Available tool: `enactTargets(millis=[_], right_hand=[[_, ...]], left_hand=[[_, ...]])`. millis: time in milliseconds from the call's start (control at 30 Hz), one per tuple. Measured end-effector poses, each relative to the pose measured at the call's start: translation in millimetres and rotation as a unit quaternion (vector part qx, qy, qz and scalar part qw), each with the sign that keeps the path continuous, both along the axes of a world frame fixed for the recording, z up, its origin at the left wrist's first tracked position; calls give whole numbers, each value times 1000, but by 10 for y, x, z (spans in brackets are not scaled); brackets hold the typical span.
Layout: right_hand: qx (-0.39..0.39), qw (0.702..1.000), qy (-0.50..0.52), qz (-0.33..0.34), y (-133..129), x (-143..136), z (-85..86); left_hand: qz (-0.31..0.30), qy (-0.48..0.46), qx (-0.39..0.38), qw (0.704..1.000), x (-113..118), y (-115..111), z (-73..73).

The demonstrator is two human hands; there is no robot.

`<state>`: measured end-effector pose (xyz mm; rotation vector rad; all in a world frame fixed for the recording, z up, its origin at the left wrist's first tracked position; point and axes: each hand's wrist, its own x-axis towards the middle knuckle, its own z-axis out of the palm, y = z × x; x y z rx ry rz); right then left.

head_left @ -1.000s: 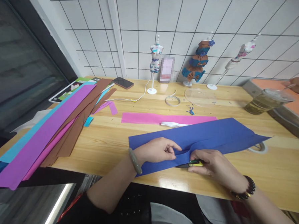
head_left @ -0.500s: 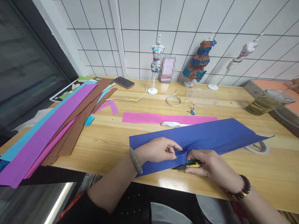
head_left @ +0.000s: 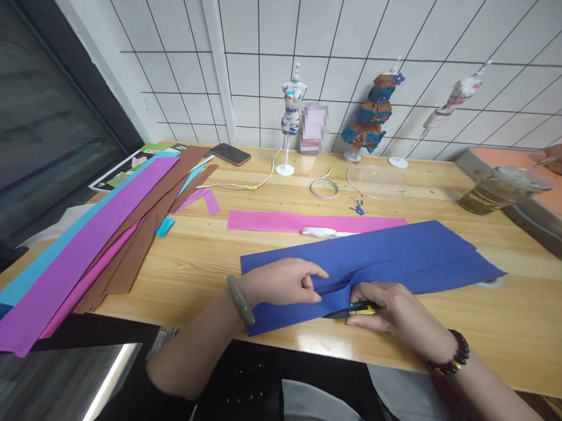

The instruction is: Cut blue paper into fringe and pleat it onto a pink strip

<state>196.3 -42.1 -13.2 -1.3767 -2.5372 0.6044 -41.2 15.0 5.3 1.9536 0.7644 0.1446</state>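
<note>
A wide blue sheet [head_left: 406, 254] lies near the table's front edge, with a raised fold by my right hand. My left hand [head_left: 285, 282] rests on the sheet's left part, fingers apart and slightly curled, with nothing in it. My right hand [head_left: 389, 305] is closed around a black and yellow tool [head_left: 361, 309] at the sheet's front edge; the tool's dark tip points left, partly under the fold. Behind the sheet lie a pink strip [head_left: 272, 221] and a small white item [head_left: 318, 232]. A tape roll [head_left: 494, 282] is mostly covered by the sheet's right corner.
Purple [head_left: 89, 245], brown and light blue strips are piled at the left, near a dark phone [head_left: 231, 154]. Small dress forms [head_left: 295, 103] stand along the tiled wall. At the right are a cup [head_left: 501, 189] and an orange-lined tray [head_left: 514, 160], with another person's hand beyond.
My left hand has slid slightly left over the blue sheet. The sheet's right corner has dropped lower and now covers most of the tape roll. My right hand has barely moved.
</note>
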Motion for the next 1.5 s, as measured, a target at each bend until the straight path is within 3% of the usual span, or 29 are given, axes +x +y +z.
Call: enactTargets(millis=[167, 633, 1500], right_hand=[[7, 1000, 8, -3, 0, -40, 7], [3, 1000, 11, -5, -9, -87, 6], [12, 1000, 10, -4, -26, -109, 32]], left_hand=[[-13, 11, -15, 1000, -85, -11, -7], [41, 4, -16, 999, -34, -86, -75], [42, -22, -62, 997, -43, -53, -82]])
